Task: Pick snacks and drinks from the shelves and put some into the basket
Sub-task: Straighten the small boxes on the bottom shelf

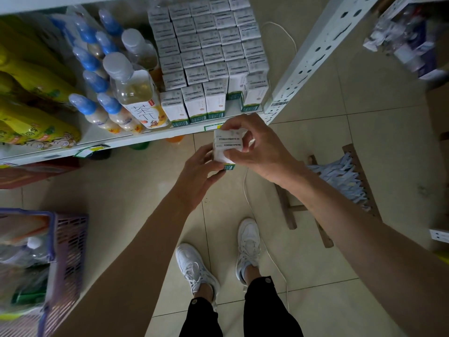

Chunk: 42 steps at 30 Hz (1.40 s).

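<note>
Down at lower left, purple basket, partly filled already. Higher, white carton grasped by left hand and right hand, probably for steadiness. Beyond, stocked shelf.

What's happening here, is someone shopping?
Yes. A person stands at a shop shelf holding a small white drink carton in both hands, left hand beneath, right hand over the top. More cartons are stacked on the shelf. A purple basket at the left already holds goods.
</note>
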Motion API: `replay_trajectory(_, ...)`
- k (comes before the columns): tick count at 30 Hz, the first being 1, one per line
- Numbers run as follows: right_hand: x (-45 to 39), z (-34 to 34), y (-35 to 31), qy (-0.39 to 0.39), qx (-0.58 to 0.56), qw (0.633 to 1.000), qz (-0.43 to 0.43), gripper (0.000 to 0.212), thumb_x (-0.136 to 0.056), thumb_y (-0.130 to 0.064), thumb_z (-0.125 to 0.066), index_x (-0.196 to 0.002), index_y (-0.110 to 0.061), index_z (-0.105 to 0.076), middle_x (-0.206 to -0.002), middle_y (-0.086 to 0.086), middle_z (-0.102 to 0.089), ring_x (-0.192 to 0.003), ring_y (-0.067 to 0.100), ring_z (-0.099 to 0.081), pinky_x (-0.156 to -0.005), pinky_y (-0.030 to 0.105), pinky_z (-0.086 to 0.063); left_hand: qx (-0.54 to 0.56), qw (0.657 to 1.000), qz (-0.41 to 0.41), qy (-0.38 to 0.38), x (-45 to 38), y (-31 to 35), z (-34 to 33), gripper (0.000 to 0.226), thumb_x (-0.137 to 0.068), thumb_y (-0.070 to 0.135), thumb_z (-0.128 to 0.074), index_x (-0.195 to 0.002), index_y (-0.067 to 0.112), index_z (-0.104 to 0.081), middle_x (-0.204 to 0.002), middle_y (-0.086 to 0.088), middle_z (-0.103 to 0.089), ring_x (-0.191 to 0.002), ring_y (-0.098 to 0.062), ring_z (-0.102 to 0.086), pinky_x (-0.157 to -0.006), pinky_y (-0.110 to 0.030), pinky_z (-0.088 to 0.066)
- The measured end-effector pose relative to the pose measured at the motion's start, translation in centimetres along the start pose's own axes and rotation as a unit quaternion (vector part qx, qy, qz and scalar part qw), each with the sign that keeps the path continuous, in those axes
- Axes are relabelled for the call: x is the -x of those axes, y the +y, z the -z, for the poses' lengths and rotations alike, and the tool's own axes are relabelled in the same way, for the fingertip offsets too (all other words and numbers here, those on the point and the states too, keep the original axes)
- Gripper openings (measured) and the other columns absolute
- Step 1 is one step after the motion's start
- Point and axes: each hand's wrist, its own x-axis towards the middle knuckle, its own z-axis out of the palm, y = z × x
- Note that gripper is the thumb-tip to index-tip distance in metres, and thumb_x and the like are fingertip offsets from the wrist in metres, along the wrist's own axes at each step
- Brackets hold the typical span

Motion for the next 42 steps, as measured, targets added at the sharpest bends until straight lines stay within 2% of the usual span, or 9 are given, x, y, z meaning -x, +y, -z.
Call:
replay_trajectory(8,0.0,-0.3,-1.1,0.013,0.013,1.0,-0.016,0.038,-0.082,-0.014,-0.073,-0.117,-0.023,-0.062,-0.112,0.003,-0.053,-0.079,-0.003,-0.052,-0.065,0.009,-0.043,-0.006,1.0,-0.019,-0.015,1.6,0.2,0.6,0.054,-0.087,0.006,-0.058,-0.14,0.011,-0.05,-0.133,-0.013,-0.058,-0.123,-0.027,-0.058,-0.103,-0.041,-0.049)
replay_trajectory(13,-1.8,0.2,0.0,0.013,0.033,0.997,-0.074,0.035,-0.093,-0.034,-0.063,-0.127,-0.027,-0.063,-0.112,0.004,-0.057,-0.082,0.002,-0.054,-0.07,0.008,-0.037,-0.007,0.999,0.012,-0.031,3.1,-0.3,0.6,0.051,-0.091,0.022,-0.063,-0.138,0.005,-0.051,-0.124,-0.012,-0.066,-0.115,-0.028,-0.063,-0.093,-0.036,-0.054)
replay_trajectory(17,-2.5,0.3,0.5,0.021,-0.043,0.989,-0.143,0.027,-0.099,-0.031,-0.054,-0.116,-0.016,-0.07,-0.082,-0.014,-0.062,-0.069,-0.005,-0.054,-0.067,0.017,-0.039,0.017,0.999,0.015,-0.049,4.0,-0.4,0.4,0.049,-0.09,0.023,-0.063,-0.134,0.006,-0.053,-0.11,-0.009,-0.07,-0.099,-0.021,-0.068,-0.081,-0.027,-0.058)
replay_trajectory(20,-2.4,0.5,1.1,0.011,-0.079,0.976,-0.202,0.037,-0.102,-0.042,-0.044,-0.104,-0.018,-0.072,-0.076,0.004,-0.064,-0.064,0.014,-0.051,-0.06,0.023,-0.041,0.042,0.999,0.013,-0.031,4.2,-0.3,0.3,0.045,-0.086,0.02,-0.062,-0.13,0.012,-0.053,-0.108,-0.013,-0.069,-0.087,-0.026,-0.069,-0.072,-0.028,-0.061)
replay_trajectory(23,-2.5,0.5,1.5,0.012,-0.095,0.967,-0.234,0.053,-0.102,-0.047,-0.039,-0.099,-0.004,-0.069,-0.069,0.007,-0.058,-0.056,0.012,-0.05,-0.059,0.024,-0.043,0.078,0.996,0.015,-0.03,4.5,-0.1,0.1,0.032,-0.092,0.016,-0.056,-0.123,0.018,-0.053,-0.106,-0.016,-0.069,-0.074,-0.028,-0.068,-0.064,-0.029,-0.061)
replay_trajectory(29,-2.5,-0.1,1.8,0.023,-0.15,0.958,-0.242,0.03,-0.101,-0.028,-0.047,-0.079,-0.016,-0.064,-0.059,0.0,-0.057,-0.05,0.009,-0.051,-0.059,0.027,-0.042,0.162,0.984,0.039,-0.066,4.9,0.3,-0.7,0.037,-0.102,0.007,-0.037,-0.137,0.014,-0.046,-0.107,-0.023,-0.061,-0.067,-0.025,-0.068,-0.048,-0.024,-0.054)
replay_trajectory(32,-2.3,-0.5,1.6,0.006,-0.147,0.958,-0.248,0.037,-0.102,-0.037,-0.045,-0.08,-0.018,-0.067,-0.064,-0.003,-0.062,-0.056,0.01,-0.053,-0.059,0.027,-0.043,0.195,0.977,0.031,-0.083,4.6,0.4,-1.2,0.052,-0.094,0.014,-0.047,-0.146,0.02,-0.042,-0.106,-0.022,-0.064,-0.082,-0.03,-0.071,-0.046,-0.024,-0.053)
replay_trajectory(37,-2.3,-0.8,1.7,-0.006,-0.128,0.941,-0.312,0.053,-0.102,-0.05,-0.035,-0.089,-0.006,-0.063,-0.077,0.011,-0.059,-0.059,0.015,-0.053,-0.059,0.028,-0.044,0.207,0.972,0.038,-0.105,4.3,1.6,-1.8,0.044,-0.088,0.03,-0.048,-0.121,0.002,-0.056,-0.089,-0.024,-0.069,-0.065,-0.022,-0.072,-0.054,-0.025,-0.059)
replay_trajectory(42,-1.9,-1.1,2.1,0.019,-0.133,0.936,-0.324,0.056,-0.104,-0.048,-0.031,-0.074,-0.011,-0.06,-0.07,0.01,-0.063,-0.053,0.016,-0.057,-0.051,0.022,-0.047,0.175,0.981,0.027,-0.081,3.5,2.2,-1.7,0.04,-0.091,0.028,-0.047,-0.118,0.001,-0.057,-0.083,-0.021,-0.073,-0.067,-0.021,-0.073,-0.061,-0.027,-0.061)
